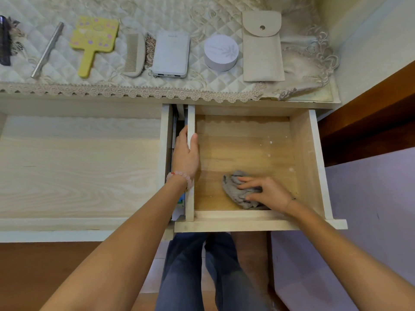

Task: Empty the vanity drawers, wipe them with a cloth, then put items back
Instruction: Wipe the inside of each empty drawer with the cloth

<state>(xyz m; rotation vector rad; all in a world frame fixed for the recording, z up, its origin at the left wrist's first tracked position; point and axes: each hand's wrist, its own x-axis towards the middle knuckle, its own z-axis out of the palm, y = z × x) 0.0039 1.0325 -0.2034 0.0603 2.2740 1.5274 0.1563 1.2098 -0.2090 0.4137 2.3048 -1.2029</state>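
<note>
Right drawer (pixel 305 153) pulled out. Grey cloth (pixel 232 187) bunched on its floor, near front wall. Right hand (pixel 270 194) lies on cloth, fingers (pixel 244 181) straight, slightly spread, pressing it down. Left hand (pixel 185 158) grips drawer's left wall: thumb inside, fingers curled over outer side. Left drawer (pixel 78 171) also open. On desk (pixel 89 100) behind, in row: hand mirror (pixel 93 39), comb (pixel 133 55), power bank (pixel 171 53), round jar (pixel 221 52), pouch (pixel 262 50).

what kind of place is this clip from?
Likely a home bedroom vanity: a hand mirror and comb lie on a lace-edged quilted cover, above a pulled-out wooden drawer.
</note>
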